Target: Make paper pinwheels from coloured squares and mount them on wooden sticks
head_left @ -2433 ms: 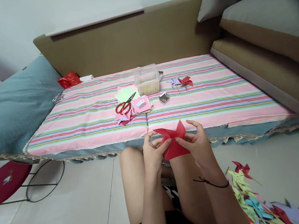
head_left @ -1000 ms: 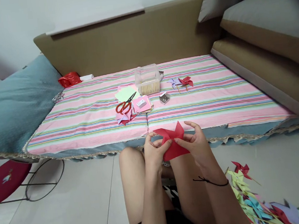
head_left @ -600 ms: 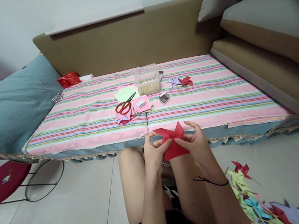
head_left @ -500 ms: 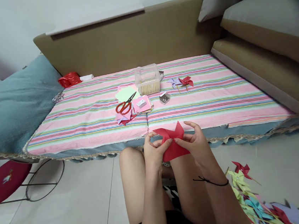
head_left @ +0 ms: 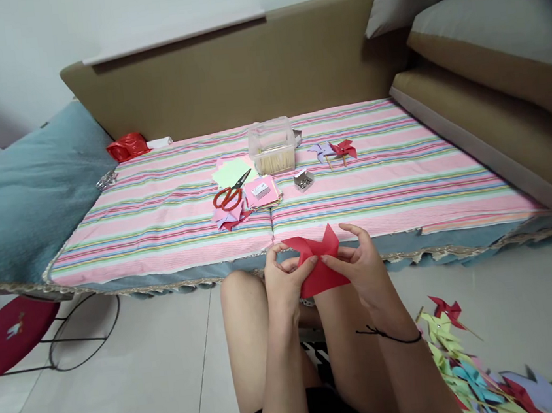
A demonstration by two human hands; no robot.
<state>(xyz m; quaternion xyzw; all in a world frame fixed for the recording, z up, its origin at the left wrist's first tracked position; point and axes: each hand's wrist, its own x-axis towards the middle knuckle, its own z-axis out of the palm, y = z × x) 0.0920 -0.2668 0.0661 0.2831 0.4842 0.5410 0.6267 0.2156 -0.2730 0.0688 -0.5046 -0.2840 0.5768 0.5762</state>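
Observation:
Above my lap, a red paper pinwheel piece (head_left: 324, 283) is pinched between both hands, its upper corners bent in toward the middle. My left hand (head_left: 286, 274) grips its left side, thumb pressed near the centre. From the other side my right hand (head_left: 358, 260) holds it with the thumb at the centre and the index finger raised. The fingers behind the paper are partly hidden. On the striped cloth ahead lie red-handled scissors (head_left: 231, 193), a stack of coloured paper squares (head_left: 263, 195) and a small open box of metal fasteners (head_left: 303, 180).
A clear plastic box (head_left: 272, 148) of thin wooden sticks stands on the bed, beside finished purple and red pinwheels (head_left: 343, 149). Many pinwheels (head_left: 476, 379) pile on the floor at right. A red stool (head_left: 16, 335) is at left, and a red plastic bag (head_left: 128, 147) lies far left.

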